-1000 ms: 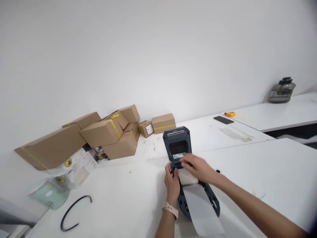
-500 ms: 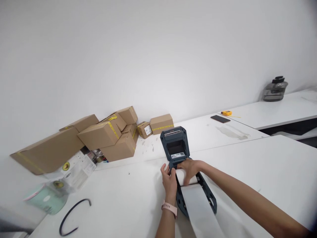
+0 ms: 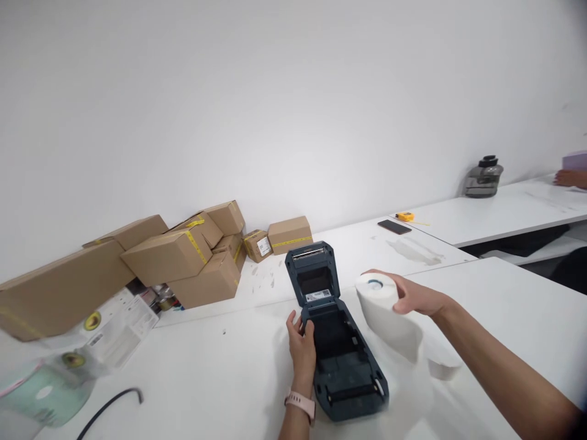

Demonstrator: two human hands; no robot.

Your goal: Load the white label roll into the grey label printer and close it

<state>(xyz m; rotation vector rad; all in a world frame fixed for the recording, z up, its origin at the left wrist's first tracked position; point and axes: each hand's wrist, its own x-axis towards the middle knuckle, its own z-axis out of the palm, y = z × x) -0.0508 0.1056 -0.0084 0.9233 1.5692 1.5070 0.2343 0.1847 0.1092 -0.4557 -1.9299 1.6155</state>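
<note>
A dark blue label printer (image 3: 346,363) lies on the white table with its lid (image 3: 314,275) swung up and its inner bay bare. My left hand (image 3: 302,345), with a pink band on the wrist, grips the printer's left edge near the hinge, thumb on the inner side. To the right of the printer, my right hand (image 3: 415,293) holds a white label roll (image 3: 378,299) by its side, its round core facing up. A loose strip of paper (image 3: 415,366) trails from the roll toward the table, partly blurred.
Cardboard boxes (image 3: 183,253) are piled at the back left. Beside them are a mint-green container (image 3: 50,397) and a black cable (image 3: 110,403). Farther right lie a phone (image 3: 394,227), a yellow tape measure (image 3: 405,217) and a jug (image 3: 483,177). Another person's hand (image 3: 571,178) shows at the right edge.
My right hand has lifted the label roll out of the printer's bay and moved it right, the paper strip coming along. My left hand stays at the printer's left edge.
</note>
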